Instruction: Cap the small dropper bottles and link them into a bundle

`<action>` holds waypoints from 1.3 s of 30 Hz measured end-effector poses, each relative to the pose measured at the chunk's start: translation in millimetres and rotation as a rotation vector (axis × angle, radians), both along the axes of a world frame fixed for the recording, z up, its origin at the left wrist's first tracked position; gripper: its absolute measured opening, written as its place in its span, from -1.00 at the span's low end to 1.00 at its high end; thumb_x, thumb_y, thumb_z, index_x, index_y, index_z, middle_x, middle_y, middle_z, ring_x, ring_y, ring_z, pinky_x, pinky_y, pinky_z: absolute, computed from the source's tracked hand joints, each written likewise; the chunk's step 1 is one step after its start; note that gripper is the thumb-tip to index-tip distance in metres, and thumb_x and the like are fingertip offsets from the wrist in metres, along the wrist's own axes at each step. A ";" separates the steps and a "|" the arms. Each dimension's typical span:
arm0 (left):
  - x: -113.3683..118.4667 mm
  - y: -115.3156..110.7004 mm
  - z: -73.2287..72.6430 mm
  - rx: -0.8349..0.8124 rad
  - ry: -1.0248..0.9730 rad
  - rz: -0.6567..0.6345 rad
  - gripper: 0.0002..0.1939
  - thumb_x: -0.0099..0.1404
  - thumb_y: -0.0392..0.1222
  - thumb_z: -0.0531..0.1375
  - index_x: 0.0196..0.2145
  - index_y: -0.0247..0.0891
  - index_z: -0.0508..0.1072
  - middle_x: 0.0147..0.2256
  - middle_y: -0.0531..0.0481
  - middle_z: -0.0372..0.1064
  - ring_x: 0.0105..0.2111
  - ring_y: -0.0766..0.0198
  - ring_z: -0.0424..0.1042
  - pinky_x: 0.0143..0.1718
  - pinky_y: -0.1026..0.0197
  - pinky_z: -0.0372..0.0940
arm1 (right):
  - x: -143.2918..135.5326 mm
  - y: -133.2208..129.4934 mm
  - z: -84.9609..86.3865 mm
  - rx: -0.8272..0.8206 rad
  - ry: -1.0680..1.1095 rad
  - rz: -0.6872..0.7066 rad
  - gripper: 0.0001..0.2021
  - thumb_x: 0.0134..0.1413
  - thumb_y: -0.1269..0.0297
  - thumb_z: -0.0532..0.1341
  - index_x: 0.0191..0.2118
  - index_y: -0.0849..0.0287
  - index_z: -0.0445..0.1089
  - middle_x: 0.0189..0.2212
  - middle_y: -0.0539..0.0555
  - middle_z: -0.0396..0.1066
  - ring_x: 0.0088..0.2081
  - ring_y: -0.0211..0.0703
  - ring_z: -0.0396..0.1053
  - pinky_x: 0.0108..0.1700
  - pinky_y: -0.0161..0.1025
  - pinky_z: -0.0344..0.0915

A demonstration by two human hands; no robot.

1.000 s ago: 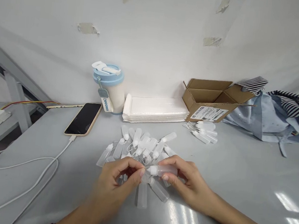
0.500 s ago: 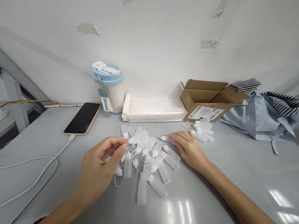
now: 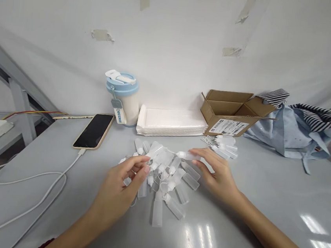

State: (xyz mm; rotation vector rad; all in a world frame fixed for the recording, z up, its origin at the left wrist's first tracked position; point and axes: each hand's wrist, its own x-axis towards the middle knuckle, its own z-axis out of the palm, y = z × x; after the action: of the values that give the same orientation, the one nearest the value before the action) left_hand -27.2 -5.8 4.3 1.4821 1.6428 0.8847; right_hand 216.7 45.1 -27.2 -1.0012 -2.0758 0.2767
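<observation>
A pile of clear plastic dropper bottles (image 3: 157, 213) with white tips and attached caps lies on the grey table (image 3: 231, 233). At the pile's left side is my left hand (image 3: 125, 181), its fingers curled and the thumb close to the index fingertip. Whatever sits between those tips is too small to make out. On the other side, my right hand (image 3: 216, 172) has thumb and fingers around the base end of one dropper bottle (image 3: 184, 155), whose white tip points left toward the pile. Behind that hand lies a smaller group of dropper bottles (image 3: 223, 148).
A stack of white packets (image 3: 171, 120) lies by the wall, between a blue-lidded cup (image 3: 129, 104) and an open cardboard box (image 3: 231, 121). A phone (image 3: 93, 132) with a charging cable (image 3: 55, 183) rests at left. A light blue bag (image 3: 288, 133) is at the right.
My left hand has shifted right, further over the pile. My right hand has moved slightly right and down, showing more of its bottle. The whole view has shifted a little.
</observation>
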 end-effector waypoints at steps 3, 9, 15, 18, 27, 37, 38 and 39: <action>2.6 -0.3 -0.5 -0.042 -0.011 -0.055 -0.65 0.25 0.06 0.09 -0.08 -0.11 0.40 -0.30 0.00 0.43 -0.35 0.21 0.41 -0.53 0.31 0.25 | -5.9 -11.3 6.5 -0.098 0.066 0.119 -0.74 0.17 0.47 0.10 -0.03 0.17 0.34 -0.24 0.12 0.44 -0.22 -0.13 0.37 -0.21 -0.18 0.34; 6.0 -3.1 2.5 0.043 -0.011 -0.045 -0.74 0.25 0.01 0.09 -0.25 -0.16 0.47 -0.50 0.05 0.36 -0.48 0.27 0.34 -0.61 0.34 0.15 | -12.9 -20.1 10.8 -0.190 0.108 0.221 -0.73 0.20 0.45 0.07 -0.02 0.13 0.33 -0.24 0.09 0.45 -0.24 -0.16 0.37 -0.23 -0.20 0.34; 3.8 -2.3 2.7 0.140 0.025 -0.124 -0.79 0.28 -0.08 0.08 -0.36 -0.18 0.47 -0.51 0.06 0.34 -0.50 0.29 0.32 -0.53 0.32 0.21 | -13.6 -21.1 12.7 -0.212 0.124 0.220 -0.73 0.20 0.44 0.06 -0.02 0.13 0.34 -0.25 0.10 0.45 -0.26 -0.15 0.36 -0.25 -0.18 0.34; 2.8 -2.3 1.3 0.192 0.041 -0.211 -0.80 0.30 -0.14 0.07 -0.38 -0.19 0.47 -0.48 0.05 0.35 -0.48 0.30 0.30 -0.49 0.32 0.21 | -14.0 -23.5 13.2 -0.222 0.142 0.236 -0.73 0.19 0.46 0.07 -0.01 0.14 0.34 -0.25 0.10 0.45 -0.26 -0.16 0.35 -0.24 -0.19 0.33; 4.6 -4.0 -0.8 0.219 0.026 -0.245 -0.83 0.30 -0.19 0.09 -0.38 -0.19 0.47 -0.49 0.06 0.32 -0.50 0.33 0.26 -0.57 0.35 0.12 | -15.3 -26.9 13.8 -0.243 0.159 0.253 -0.71 0.17 0.48 0.09 0.00 0.16 0.34 -0.26 0.08 0.44 -0.26 -0.20 0.35 -0.23 -0.22 0.32; 5.3 -4.1 -0.3 0.267 0.031 -0.268 -0.82 0.30 -0.22 0.08 -0.40 -0.20 0.47 -0.49 0.06 0.34 -0.52 0.34 0.27 -0.51 0.34 0.19 | -16.0 -27.6 14.5 -0.241 0.149 0.236 -0.72 0.19 0.44 0.08 -0.01 0.13 0.34 -0.26 0.10 0.45 -0.27 -0.16 0.36 -0.25 -0.19 0.34; 5.4 -3.9 -0.4 0.267 0.029 -0.269 -0.81 0.30 -0.22 0.08 -0.40 -0.20 0.47 -0.49 0.06 0.34 -0.52 0.34 0.27 -0.51 0.34 0.19 | -16.1 -27.3 14.6 -0.239 0.145 0.232 -0.73 0.19 0.44 0.08 -0.01 0.13 0.34 -0.26 0.09 0.45 -0.27 -0.16 0.37 -0.25 -0.19 0.34; 5.5 -3.8 -0.6 0.267 0.027 -0.270 -0.81 0.30 -0.22 0.08 -0.40 -0.20 0.47 -0.49 0.06 0.34 -0.52 0.34 0.27 -0.52 0.35 0.18 | -16.0 -27.3 14.7 -0.239 0.140 0.229 -0.73 0.19 0.43 0.08 -0.01 0.13 0.34 -0.26 0.09 0.45 -0.27 -0.16 0.37 -0.25 -0.19 0.34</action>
State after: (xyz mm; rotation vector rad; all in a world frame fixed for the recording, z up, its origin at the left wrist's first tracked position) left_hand -21.7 -9.6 3.7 1.8545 1.3387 0.9604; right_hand 200.7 17.8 -12.5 -0.8529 -2.0618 0.7059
